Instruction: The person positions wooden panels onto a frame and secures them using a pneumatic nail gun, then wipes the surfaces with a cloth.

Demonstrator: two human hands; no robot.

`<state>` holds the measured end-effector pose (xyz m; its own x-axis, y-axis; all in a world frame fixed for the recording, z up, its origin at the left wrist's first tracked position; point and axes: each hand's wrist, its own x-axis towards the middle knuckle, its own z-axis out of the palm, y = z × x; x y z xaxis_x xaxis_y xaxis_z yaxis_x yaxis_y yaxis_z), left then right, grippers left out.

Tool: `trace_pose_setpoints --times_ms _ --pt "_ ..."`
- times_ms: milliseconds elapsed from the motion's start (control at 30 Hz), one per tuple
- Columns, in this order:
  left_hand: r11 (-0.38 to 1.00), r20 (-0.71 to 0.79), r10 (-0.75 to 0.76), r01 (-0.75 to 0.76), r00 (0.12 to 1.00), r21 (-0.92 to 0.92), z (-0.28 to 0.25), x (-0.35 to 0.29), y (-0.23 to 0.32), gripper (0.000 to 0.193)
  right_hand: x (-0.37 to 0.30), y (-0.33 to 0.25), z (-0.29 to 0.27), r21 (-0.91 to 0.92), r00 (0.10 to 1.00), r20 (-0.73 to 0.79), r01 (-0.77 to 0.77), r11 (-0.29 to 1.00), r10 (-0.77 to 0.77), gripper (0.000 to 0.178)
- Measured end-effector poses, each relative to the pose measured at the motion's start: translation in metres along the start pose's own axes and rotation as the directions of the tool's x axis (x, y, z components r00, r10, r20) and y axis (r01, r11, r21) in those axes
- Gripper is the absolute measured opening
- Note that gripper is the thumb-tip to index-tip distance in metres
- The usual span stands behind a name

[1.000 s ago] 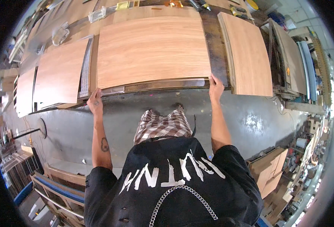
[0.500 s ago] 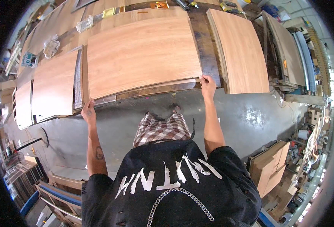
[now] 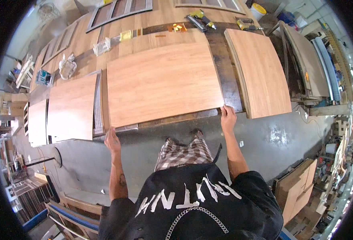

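A large light-wood panel (image 3: 164,80) lies across the bench in front of me, its near edge close to the bench's front edge. My left hand (image 3: 112,141) grips its near left corner, fingers closed on the edge. At the near right corner, my right hand (image 3: 228,118) pinches the board in the same way. Part of the fingers on each hand is hidden by the panel. Left of it, a frame with a grey patterned strip (image 3: 99,106) shows next to another wood-faced panel (image 3: 70,108). A thick wood-faced panel (image 3: 260,76) stands apart on the right.
Two nail guns (image 3: 200,20) lie beyond the panel, with a yellow-black tool (image 3: 247,25) farther right. Crumpled plastic bags (image 3: 67,66), a blue box (image 3: 44,77) and slatted frames (image 3: 120,14) are on the far bench. Stacked boards (image 3: 294,192) lean at lower right.
The view has shifted, so the bench appears lower and more of its far side shows. The held panel has come slightly toward me, with both hands still on its corners.
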<state>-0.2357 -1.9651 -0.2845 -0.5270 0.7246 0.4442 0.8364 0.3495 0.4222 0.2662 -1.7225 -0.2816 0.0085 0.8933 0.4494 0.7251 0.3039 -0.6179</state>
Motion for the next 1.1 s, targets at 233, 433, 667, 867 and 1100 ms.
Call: trace_pose_setpoints --times_ms 233,433,667,867,1100 --pt "0.995 -0.075 0.030 -0.037 0.997 -0.097 0.001 -0.003 0.005 0.020 0.000 -0.004 0.001 0.025 0.999 0.006 -0.052 0.998 0.052 0.013" --pt "0.951 -0.013 -0.249 0.241 0.969 -0.195 0.004 -0.015 0.034 0.029 -0.001 0.010 -0.020 0.134 0.975 0.075 -0.219 0.967 0.210 0.014" --pt "0.708 0.095 -0.613 0.599 0.784 -0.375 -0.001 -0.153 -0.006 0.026 0.218 0.049 -0.085 -0.113 0.982 0.008 -0.188 0.976 0.190 0.026" --pt "0.688 0.110 -0.617 0.466 0.779 0.556 0.007 -0.192 0.129 0.044 0.527 0.227 0.006 0.051 0.929 0.275 -0.271 0.961 0.247 0.016" --pt "0.300 0.140 -0.953 0.795 0.267 0.527 -0.022 -0.187 0.219 0.048 0.660 0.309 0.103 -0.498 0.791 0.610 0.426 0.755 -0.045 0.053"
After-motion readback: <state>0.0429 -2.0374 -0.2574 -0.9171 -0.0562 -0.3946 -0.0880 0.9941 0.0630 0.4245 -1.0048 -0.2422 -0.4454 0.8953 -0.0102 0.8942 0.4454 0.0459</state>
